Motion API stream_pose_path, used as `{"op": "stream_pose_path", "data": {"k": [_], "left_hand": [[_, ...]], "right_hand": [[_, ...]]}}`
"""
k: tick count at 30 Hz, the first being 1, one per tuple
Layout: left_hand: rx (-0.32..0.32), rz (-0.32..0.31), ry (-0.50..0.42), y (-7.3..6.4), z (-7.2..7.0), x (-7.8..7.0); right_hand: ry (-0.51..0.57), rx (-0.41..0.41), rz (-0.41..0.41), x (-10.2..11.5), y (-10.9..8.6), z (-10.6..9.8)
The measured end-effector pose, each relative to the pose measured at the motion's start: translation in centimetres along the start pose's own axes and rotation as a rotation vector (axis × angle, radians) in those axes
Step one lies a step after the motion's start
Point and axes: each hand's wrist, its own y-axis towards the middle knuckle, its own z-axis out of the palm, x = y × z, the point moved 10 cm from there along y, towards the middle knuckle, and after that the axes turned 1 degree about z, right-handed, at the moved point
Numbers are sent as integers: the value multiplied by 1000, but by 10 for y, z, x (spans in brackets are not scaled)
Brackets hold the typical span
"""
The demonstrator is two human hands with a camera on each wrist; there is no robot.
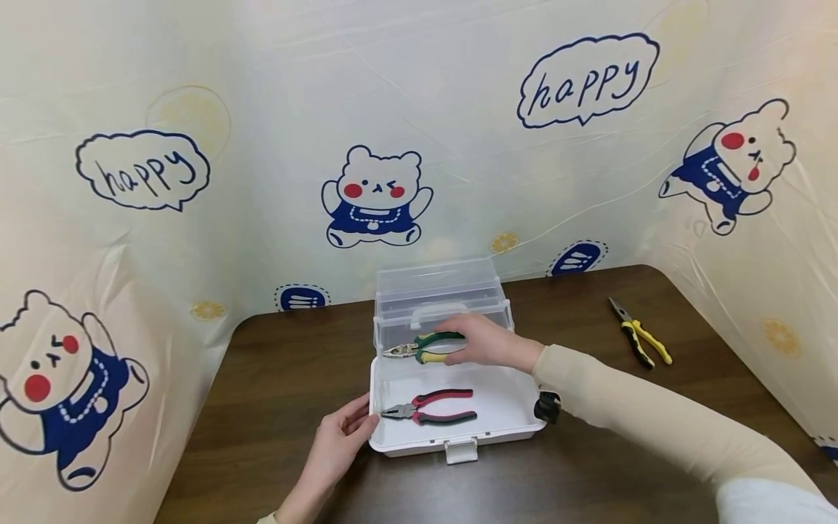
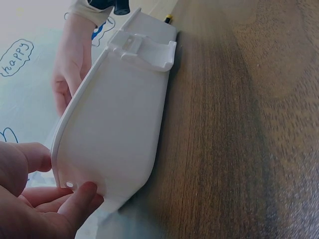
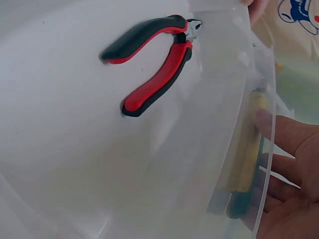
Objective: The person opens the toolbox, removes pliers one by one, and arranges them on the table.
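Note:
A white toolbox (image 1: 513, 407) lies with its clear lid (image 1: 435, 280) folded back. My left hand (image 1: 337, 440) pinches the box's left rim; in the left wrist view its fingers (image 2: 82, 201) press on the outer wall. Inside the box, pliers with red-and-black handles (image 1: 409, 412) rest on the white bottom, their nose pointing left. My right hand (image 1: 487, 340) holds pliers with green-and-yellow handles (image 1: 428, 357) at the rear of the box, nose also to the left. In the right wrist view, their yellow handle (image 3: 246, 149) shows through a clear wall.
Long-nose pliers with yellow-and-black handles (image 1: 631, 331) lie at the right on the dark wooden table (image 1: 288, 371). A white latch (image 1: 462, 450) sticks out from the box's front. A printed curtain (image 1: 275, 218) surrounds the table's back and sides.

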Motion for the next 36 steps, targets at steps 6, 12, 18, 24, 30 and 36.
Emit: {"op": "stream_pose_path", "data": {"k": [6,12,18,24,30,36], "left_hand": [[6,-11,-21,-1,2,1],[2,-1,-12,1,0,2],[2,-9,-20,0,0,1],[1,-16,-24,-1,1,2],[-3,-12,-35,-1,2,2],[-1,-6,-26,0,2,2]], "right_hand": [[-9,26,-15,5,2,3],[-33,13,-66,11,2,1],[-32,-9,-101,11,2,0],[-40,-14,-91,7,1,2],[-33,-23,-61,5,-3,-2],[-4,-44,-26,0,-10,-10]]}}
